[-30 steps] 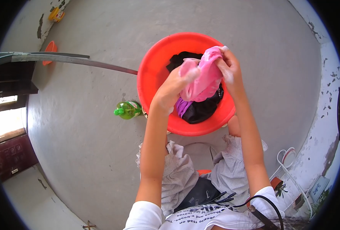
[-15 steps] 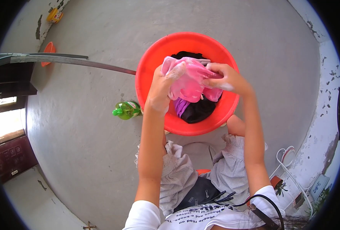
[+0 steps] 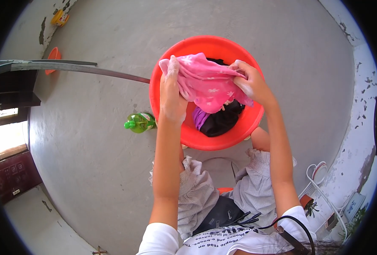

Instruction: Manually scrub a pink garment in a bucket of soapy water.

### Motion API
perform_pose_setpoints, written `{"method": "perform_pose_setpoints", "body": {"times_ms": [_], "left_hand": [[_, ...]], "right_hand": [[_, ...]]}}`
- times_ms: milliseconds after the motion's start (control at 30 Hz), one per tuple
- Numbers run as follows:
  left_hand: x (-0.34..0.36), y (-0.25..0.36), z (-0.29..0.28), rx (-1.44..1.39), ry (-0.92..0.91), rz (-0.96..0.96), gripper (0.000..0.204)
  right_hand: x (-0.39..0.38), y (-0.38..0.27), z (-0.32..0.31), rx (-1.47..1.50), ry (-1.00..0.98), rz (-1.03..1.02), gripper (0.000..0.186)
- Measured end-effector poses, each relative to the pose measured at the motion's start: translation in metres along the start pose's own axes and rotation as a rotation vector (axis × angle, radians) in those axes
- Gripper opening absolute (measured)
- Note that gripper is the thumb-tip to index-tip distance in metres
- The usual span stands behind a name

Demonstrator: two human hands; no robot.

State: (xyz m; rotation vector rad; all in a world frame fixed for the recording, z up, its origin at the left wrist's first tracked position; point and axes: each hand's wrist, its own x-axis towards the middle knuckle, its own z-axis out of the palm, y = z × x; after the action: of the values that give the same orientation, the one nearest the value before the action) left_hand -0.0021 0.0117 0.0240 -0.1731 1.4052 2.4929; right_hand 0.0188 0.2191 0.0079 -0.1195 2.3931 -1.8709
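Note:
A wet pink cloth garment [image 3: 207,87] with pale flower shapes is stretched between my two hands, above a red-orange plastic basin [image 3: 161,95]. My left hand [image 3: 172,91] grips its left end, with suds on the thumb. At the other end, my right hand [image 3: 252,83] pinches the fabric, also with foam on the skin. Below it in the basin lie a black garment [image 3: 222,121] and a purple cloth [image 3: 200,117]. The pink cloth hides part of the black fabric.
A green bottle [image 3: 140,122] stands on the floor left of the basin. A metal bar [image 3: 90,72] reaches toward the basin from the left. Farther off are a small orange basin [image 3: 53,59] and a yellow tub [image 3: 60,18]. A potted plant [image 3: 308,204] and white rack [image 3: 324,195] are at right.
The pink cloth was bunched up between my hands and is now spread wider, showing its flower pattern. My left hand has shifted slightly left and away from me.

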Motion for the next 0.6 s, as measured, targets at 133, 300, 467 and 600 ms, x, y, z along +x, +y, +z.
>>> {"method": "perform_pose_setpoints", "body": {"times_ms": [133,300,467,600], "left_hand": [[0.000,-0.008,0.005,-0.108,0.081,0.089,0.030],[0.004,-0.019,-0.002,-0.229,0.140,0.116,0.027],[0.013,-0.036,-0.012,-0.412,0.185,0.032,0.026],[0.013,-0.042,-0.016,-0.471,0.092,-0.027,0.031]], "right_hand": [[0.000,-0.010,0.014,0.130,-0.003,0.004,0.018],[-0.004,-0.005,0.054,0.042,0.219,-0.197,0.026],[-0.018,-0.002,0.075,-0.292,0.251,-0.451,0.023],[-0.027,-0.009,0.096,-0.442,0.194,-0.825,0.032]]}}
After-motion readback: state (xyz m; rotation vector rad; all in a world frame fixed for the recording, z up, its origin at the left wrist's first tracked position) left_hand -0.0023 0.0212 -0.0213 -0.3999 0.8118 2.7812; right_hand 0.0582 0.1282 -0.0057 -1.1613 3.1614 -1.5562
